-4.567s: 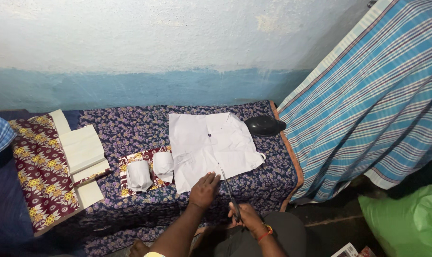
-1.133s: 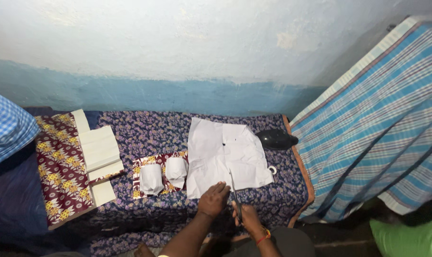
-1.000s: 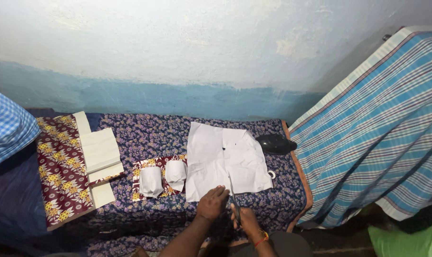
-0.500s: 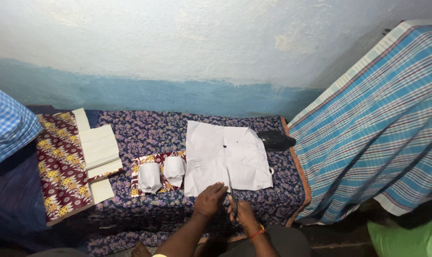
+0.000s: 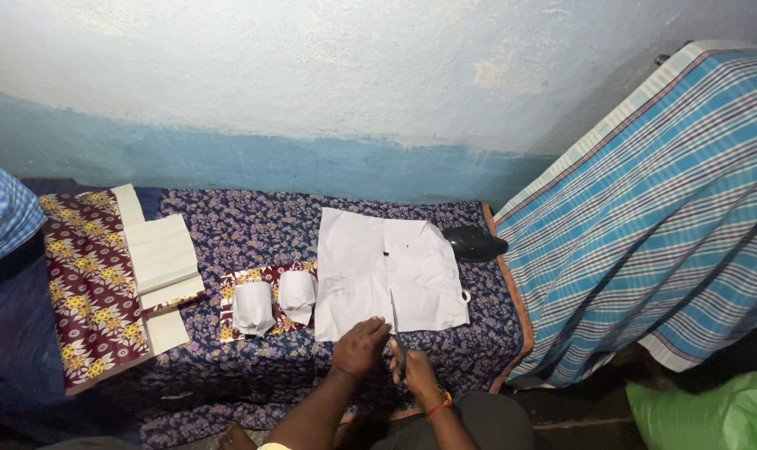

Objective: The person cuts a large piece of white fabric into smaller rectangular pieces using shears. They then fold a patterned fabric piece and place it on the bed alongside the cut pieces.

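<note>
A creased white sheet [image 5: 387, 271], paper or thin cloth, lies flat on a table covered in purple flowered cloth [image 5: 253, 229]. My left hand [image 5: 360, 345] presses down on the sheet's near edge. Just to its right, my right hand [image 5: 413, 373] grips a pair of scissors [image 5: 396, 332], and the blades reach up into the sheet from its near edge. Left of the sheet, two white rolled pieces [image 5: 272, 303] rest on a small patch of maroon flowered fabric.
A dark rounded object [image 5: 473, 243] sits at the table's far right corner. Folded cream pieces [image 5: 162, 267] lie on maroon yellow-flowered fabric [image 5: 82, 283] at the left. A blue striped cloth [image 5: 645, 217] hangs on the right, with a green bag [image 5: 712, 412] below it.
Over the frames both hands have stayed at the sheet's near edge with the scissors in it. The view has shifted slightly, so everything sits a little further left than half a second ago.
</note>
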